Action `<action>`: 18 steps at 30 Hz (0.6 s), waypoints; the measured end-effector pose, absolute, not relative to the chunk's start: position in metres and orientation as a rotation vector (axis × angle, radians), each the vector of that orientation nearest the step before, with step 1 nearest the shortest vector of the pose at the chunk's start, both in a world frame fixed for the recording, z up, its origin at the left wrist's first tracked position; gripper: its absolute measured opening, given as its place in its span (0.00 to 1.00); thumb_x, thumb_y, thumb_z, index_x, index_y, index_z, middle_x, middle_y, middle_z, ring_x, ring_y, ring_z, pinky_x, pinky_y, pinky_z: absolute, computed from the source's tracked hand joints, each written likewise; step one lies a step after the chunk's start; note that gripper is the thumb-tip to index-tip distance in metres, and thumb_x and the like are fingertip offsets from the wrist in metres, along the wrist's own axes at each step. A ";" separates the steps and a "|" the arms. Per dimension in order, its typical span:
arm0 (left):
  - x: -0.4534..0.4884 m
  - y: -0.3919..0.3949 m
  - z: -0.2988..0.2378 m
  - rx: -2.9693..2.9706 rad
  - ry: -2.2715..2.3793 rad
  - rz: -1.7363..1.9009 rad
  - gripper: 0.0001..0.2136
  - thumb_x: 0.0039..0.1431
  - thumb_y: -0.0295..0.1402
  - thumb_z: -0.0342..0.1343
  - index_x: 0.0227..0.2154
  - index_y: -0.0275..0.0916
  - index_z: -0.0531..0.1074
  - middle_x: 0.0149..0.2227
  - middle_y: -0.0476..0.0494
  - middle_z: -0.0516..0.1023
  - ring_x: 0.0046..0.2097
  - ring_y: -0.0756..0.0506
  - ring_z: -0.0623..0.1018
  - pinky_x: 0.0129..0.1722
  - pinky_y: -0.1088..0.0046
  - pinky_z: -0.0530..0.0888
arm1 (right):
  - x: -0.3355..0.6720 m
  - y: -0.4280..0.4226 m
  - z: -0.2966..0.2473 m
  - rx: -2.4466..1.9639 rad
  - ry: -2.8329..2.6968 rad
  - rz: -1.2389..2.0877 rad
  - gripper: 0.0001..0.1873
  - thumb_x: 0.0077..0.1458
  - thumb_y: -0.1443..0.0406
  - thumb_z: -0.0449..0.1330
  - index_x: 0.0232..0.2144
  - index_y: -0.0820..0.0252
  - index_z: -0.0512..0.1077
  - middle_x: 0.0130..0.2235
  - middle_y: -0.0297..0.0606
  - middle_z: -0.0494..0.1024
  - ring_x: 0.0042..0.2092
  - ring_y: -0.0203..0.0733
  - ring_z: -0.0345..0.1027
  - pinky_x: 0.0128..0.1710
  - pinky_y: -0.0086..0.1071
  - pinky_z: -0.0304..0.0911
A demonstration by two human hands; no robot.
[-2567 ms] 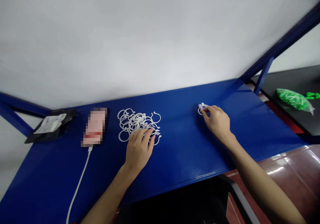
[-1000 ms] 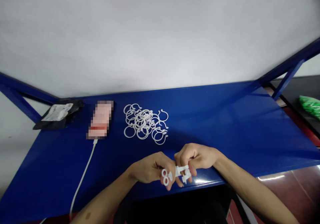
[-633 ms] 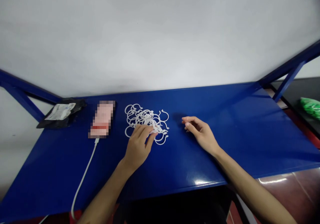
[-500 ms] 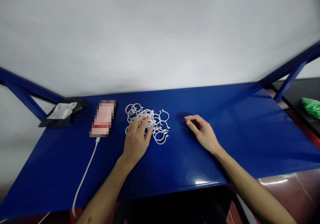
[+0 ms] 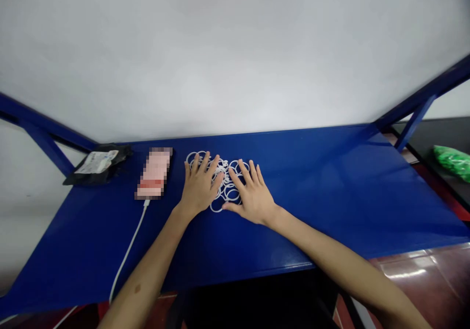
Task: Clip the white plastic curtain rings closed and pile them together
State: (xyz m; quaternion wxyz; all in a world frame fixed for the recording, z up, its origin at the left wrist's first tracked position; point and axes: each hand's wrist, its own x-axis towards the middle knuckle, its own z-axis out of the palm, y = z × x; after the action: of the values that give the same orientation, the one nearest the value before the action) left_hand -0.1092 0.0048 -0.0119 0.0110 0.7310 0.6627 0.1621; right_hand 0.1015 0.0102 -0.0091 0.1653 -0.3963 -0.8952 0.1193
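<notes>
A loose pile of thin white rings (image 5: 221, 177), several with small clip-like ends, lies on the blue table (image 5: 316, 182). Over the left part of the pile, my left hand (image 5: 198, 187) rests with its fingers spread. My right hand (image 5: 253, 194) lies open over the right part, its thumb pointing left by the nearest rings. Both hands appear to touch the rings without gripping any. Some of the rings are hidden beneath the fingers and palms.
Left of the pile lies a phone (image 5: 156, 172) with a blurred screen and a white cable (image 5: 128, 250) running off the front edge. A black plastic package (image 5: 97, 165) sits at the back left. Blue frame bars (image 5: 414, 118) flank the table; a green bag (image 5: 453, 160) is far right.
My right hand has moved left from bare table onto the pile, and its pinched fingers have spread. My left hand has flattened and spread, and the right-hand rings are pushed closer together.
</notes>
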 end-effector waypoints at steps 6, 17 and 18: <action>-0.108 0.000 -0.013 2.295 2.039 0.490 0.30 0.71 0.47 0.41 0.71 0.42 0.49 0.73 0.33 0.50 0.73 0.25 0.47 0.65 0.30 0.49 | 0.095 0.051 -0.014 -1.116 -2.635 0.301 0.52 0.58 0.34 0.46 0.72 0.60 0.48 0.73 0.51 0.44 0.73 0.68 0.30 0.70 0.63 0.38; -0.112 0.001 -0.015 2.424 1.964 0.560 0.27 0.71 0.42 0.45 0.70 0.42 0.52 0.71 0.33 0.56 0.72 0.29 0.54 0.67 0.38 0.52 | 0.104 0.073 -0.007 -0.942 -2.684 0.435 0.63 0.53 0.32 0.51 0.73 0.67 0.36 0.73 0.55 0.40 0.74 0.63 0.30 0.71 0.59 0.39; -0.113 0.002 -0.016 2.401 2.000 0.569 0.27 0.71 0.43 0.45 0.69 0.41 0.54 0.70 0.33 0.58 0.71 0.28 0.56 0.67 0.37 0.52 | 0.108 0.072 -0.004 -0.933 -2.664 0.471 0.63 0.53 0.32 0.51 0.73 0.65 0.34 0.73 0.54 0.39 0.74 0.62 0.29 0.71 0.58 0.40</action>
State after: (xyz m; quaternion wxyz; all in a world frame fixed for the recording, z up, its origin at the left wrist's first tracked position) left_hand -0.1135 0.0024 -0.0159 -0.0173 0.7557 0.6297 0.1792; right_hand 0.1085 0.0723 -0.0041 0.1393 -0.3227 -0.9219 0.1629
